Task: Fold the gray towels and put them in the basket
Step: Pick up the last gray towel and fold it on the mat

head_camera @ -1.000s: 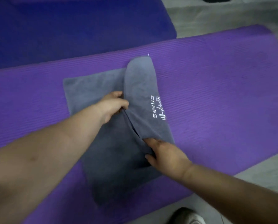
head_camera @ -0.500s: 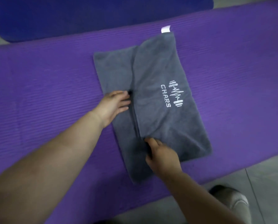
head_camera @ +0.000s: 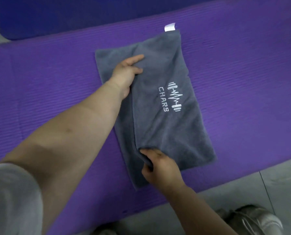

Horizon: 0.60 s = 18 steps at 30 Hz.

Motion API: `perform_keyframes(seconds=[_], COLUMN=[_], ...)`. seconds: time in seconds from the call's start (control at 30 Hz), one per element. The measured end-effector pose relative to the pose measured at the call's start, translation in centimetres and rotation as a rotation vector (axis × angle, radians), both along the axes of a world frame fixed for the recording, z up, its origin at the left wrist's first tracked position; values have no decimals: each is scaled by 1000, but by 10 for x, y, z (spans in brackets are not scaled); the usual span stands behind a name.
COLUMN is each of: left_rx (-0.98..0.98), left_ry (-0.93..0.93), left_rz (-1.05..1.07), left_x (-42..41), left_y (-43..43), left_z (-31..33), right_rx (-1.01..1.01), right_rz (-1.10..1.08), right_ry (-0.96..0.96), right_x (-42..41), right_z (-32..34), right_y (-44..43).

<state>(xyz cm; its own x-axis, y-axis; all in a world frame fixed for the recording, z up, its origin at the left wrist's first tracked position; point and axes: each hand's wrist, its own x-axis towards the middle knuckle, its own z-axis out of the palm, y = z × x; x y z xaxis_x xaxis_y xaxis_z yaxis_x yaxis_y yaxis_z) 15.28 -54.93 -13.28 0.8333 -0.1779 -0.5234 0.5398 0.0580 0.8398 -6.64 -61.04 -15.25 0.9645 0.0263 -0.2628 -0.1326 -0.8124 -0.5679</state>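
Gray towel (head_camera: 166, 133): folded lengthwise, flat on purple mat (head_camera: 243, 82), logo up, white tag (head_camera: 169, 27) at far corner. Left hand (head_camera: 126, 73): apparently pinching the upper layer's edge, fingertips hidden. Right hand (head_camera: 160, 167): fingers curled, gripping the fold's near end.

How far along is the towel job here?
Done: the gray towel lies on the purple mat with one flap folded over, logo up. In hand: the left hand grips the flap's edge, the right hand pinches its near end. Left: further folds, then the basket, which is not in view.
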Motion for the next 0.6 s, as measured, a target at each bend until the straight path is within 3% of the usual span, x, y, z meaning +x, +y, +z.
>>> perform_keyframes(seconds=[0.13, 0.17, 0.3, 0.37, 0.47, 0.53, 0.6], left_rx=[523, 619, 686, 532, 297, 397, 652], left_ry=[-529, -589, -414, -272, -115, -136, -263], left_rz=[-100, -148, -139, -51, 29, -42, -186], left_x=[6, 7, 4, 1, 5, 8, 7], left_y=[21, 32, 67, 70, 69, 67, 65], left_z=[2, -1, -21, -24, -22, -21, -18], right_rx=[-16, -30, -5, 31, -6, -86, -109], right_rz=[12, 27, 123, 129, 125, 150, 147], right_ry=[-3, -4, 186, 276, 219, 200, 152], right_x=[4, 5, 2, 0, -5, -11, -19], right_z=[1, 2, 3, 5, 1, -3, -3], right_y=[7, 9, 25, 29, 29, 26, 24])
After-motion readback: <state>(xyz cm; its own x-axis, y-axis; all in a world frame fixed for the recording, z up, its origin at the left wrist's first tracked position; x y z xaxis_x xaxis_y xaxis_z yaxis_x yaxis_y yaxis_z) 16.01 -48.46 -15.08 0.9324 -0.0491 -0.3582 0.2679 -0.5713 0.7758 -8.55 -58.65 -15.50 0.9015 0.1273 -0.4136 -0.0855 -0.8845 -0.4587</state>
